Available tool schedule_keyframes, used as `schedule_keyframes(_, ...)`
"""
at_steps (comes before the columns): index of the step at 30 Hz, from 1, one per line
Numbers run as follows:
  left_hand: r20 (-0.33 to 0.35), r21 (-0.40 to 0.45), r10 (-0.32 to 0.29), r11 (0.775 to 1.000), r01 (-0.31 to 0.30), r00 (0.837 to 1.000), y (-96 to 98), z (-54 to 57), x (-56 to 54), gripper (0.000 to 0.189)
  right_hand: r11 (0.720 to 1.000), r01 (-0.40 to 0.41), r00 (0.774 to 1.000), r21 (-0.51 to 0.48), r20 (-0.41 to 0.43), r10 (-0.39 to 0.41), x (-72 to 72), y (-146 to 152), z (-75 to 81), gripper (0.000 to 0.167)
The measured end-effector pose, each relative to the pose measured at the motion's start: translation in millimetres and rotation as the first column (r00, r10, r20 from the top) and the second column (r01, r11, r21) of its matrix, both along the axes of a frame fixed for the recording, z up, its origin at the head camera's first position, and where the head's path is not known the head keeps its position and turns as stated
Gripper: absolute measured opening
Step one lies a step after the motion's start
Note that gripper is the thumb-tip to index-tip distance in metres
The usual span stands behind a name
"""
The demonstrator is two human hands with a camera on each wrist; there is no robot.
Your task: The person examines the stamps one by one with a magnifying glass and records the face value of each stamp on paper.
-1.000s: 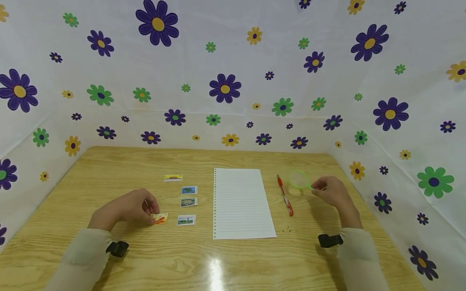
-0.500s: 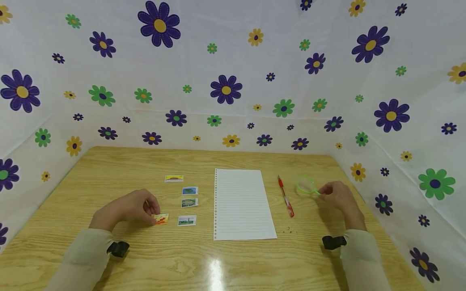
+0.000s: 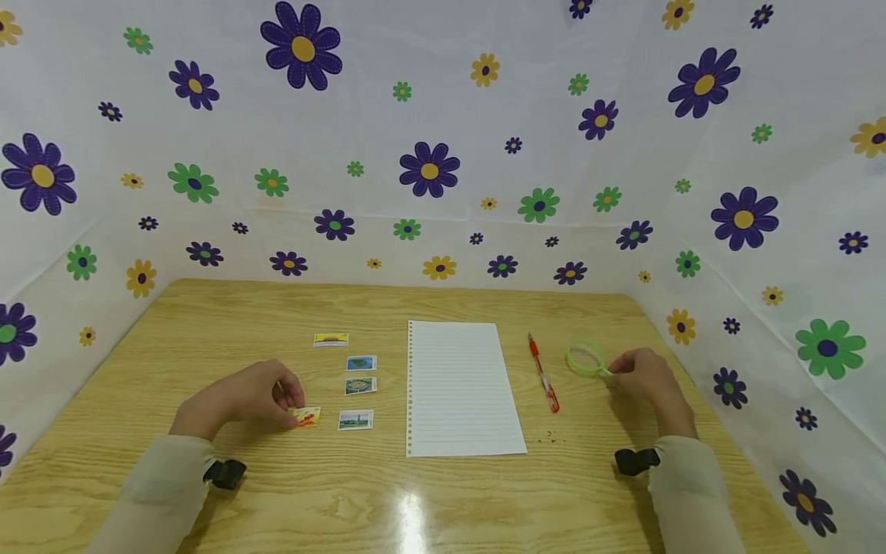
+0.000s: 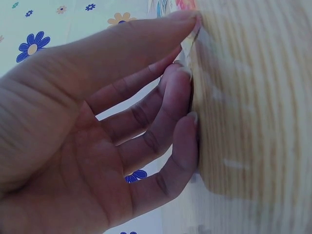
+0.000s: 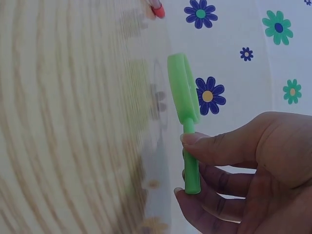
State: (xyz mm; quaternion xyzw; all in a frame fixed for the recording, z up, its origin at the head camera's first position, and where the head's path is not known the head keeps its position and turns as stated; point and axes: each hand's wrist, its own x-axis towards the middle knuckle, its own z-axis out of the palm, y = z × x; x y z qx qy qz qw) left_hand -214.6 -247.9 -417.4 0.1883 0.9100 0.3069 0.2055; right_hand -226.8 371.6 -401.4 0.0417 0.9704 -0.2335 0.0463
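Note:
My left hand (image 3: 256, 396) is at the left of the table, pinching the left edge of a yellow and orange stamp (image 3: 308, 416) between thumb and fingertips. In the left wrist view the thumb covers part of this stamp (image 4: 186, 5), and the other fingers curl down to the wood. On the right, my right hand (image 3: 645, 378) grips a green magnifying glass (image 3: 587, 358) by its handle. The right wrist view shows the magnifying glass (image 5: 181, 90) held off the table, thumb on one side of the handle and fingers on the other, its lens end pointing away from the palm.
Several other stamps lie near the left hand, among them a green one (image 3: 356, 419) and a yellow one (image 3: 331, 339). Lined paper (image 3: 460, 388) lies in the middle, with a red pen (image 3: 543, 373) beside it. Small dark specks (image 3: 551, 439) lie below the pen. Flowered cloth (image 3: 374, 154) surrounds the table.
The right hand has shifted right and slightly nearer with the magnifying glass, whose lens has changed its tilt. My left hand keeps its place at the yellow and orange stamp.

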Motion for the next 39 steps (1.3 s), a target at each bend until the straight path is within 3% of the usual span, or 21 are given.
schedule_keyframes(17,0.004,0.000,0.003,1.000,-0.003,1.000,-0.2,0.2,0.8,0.022,0.998,0.058,0.996,-0.032,0.071,-0.056,1.1,-1.1,-3.3,0.018)
schedule_keyframes(39,0.008,-0.003,0.010,1.000,-0.010,1.000,0.6,0.9,0.5,0.021,0.997,0.067,0.993,-0.046,0.098,-0.063,2.3,1.7,-2.8,0.020)
